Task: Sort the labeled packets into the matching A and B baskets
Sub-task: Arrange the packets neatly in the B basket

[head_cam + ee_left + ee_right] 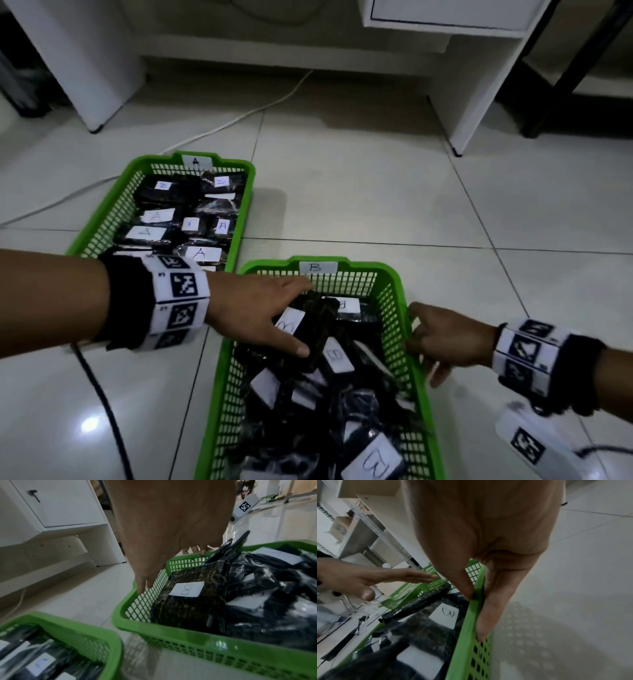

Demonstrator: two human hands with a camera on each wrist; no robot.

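Setting: an office or storeroom workspace, seen from my seat on the floor. I work on pale glossy floor tiles (376,192) beneath a white table (479,68), whose locked cabinet door (56,503) carries a key. A white cable (239,118) trails across the tiles. To one side stand slotted metal shelving (368,519) with cardboard boxes (342,524), suggesting storage rather than a home room.
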